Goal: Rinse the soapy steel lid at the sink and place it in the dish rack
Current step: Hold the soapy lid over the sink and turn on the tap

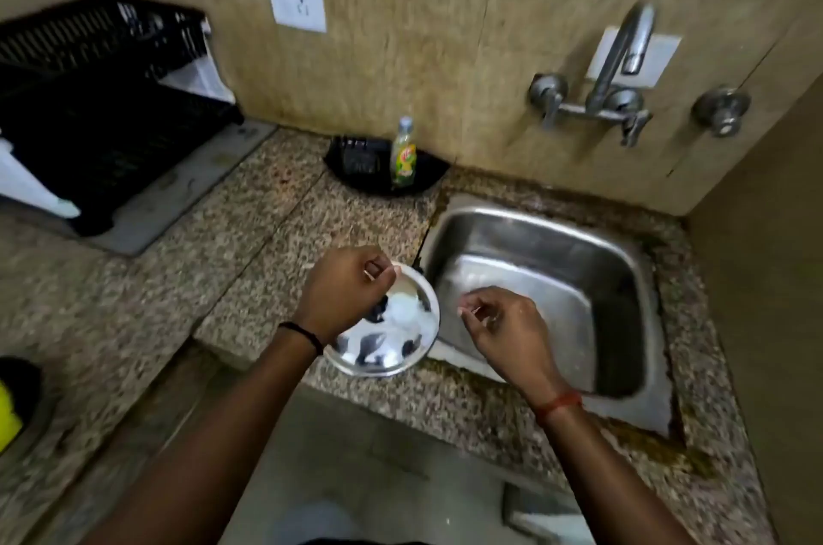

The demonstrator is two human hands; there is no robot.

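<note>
A round, soapy steel lid (385, 337) is seen lying on the speckled granite counter (249, 259), just beside the rectangular steel sink (623, 259). It is partly covered by the left hand (343, 290), fingers curled over its knob; actual grip cannot be told. The right hand (503, 321), loosely curled and holding nothing, is poised over the basin. Farther back, a black plastic dish rack (102, 99) and a wall-mounted steel tap (623, 67) are visible.

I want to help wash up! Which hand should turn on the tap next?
Probably the right hand. It is empty and hovers over the sink, on the tap's side. The left hand is over the soapy steel lid on the counter, seemingly gripping it.
</note>
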